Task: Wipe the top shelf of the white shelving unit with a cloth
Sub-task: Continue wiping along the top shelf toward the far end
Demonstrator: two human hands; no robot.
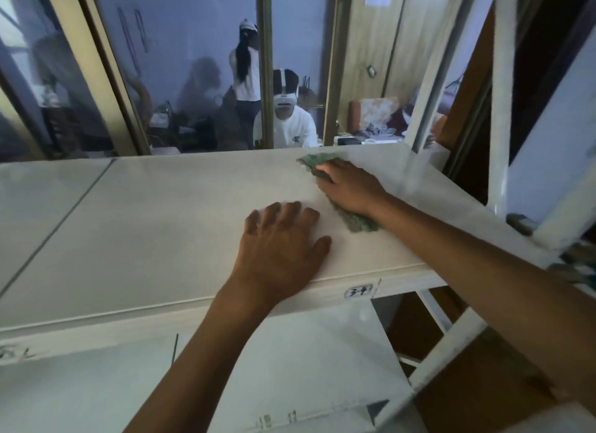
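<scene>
both forearms come in from the bottom edge, bare, reaching up onto the shelf (154, 213). left hand (280, 245) lies palm down near the front edge, fingers (292, 211) slightly spread and flat on the surface, thumb out to the right; holds nothing, just rests on the shelf. right hand (350, 187) is further back and to the right, pressed down on the cloth (351, 218), fingers curled over it and close together, knuckles raised. cloth is green, fuzzy, rumpled; one bunched end sticks out past the fingertips toward the back edge, the other trails out under the wrist toward the front. it lies flat on the shelf, right-of-centre, near the white upright post (429, 87).

shelf top is white, matte, smooth w/ a faint grain, looks dusty-grey in patches; a thin dark seam runs diagonally across its left part. front lip is rounded, w/ a small oval label (359, 291) reading approx "3-4" just right of the left wrist. lower shelf (290, 368) below is also white and flat. right side has white slanted frame bars (445, 352). behind the shelf is a glass pane (193, 61) w/ brass-coloured frames; two people w/ headsets show in it, blurry.
</scene>
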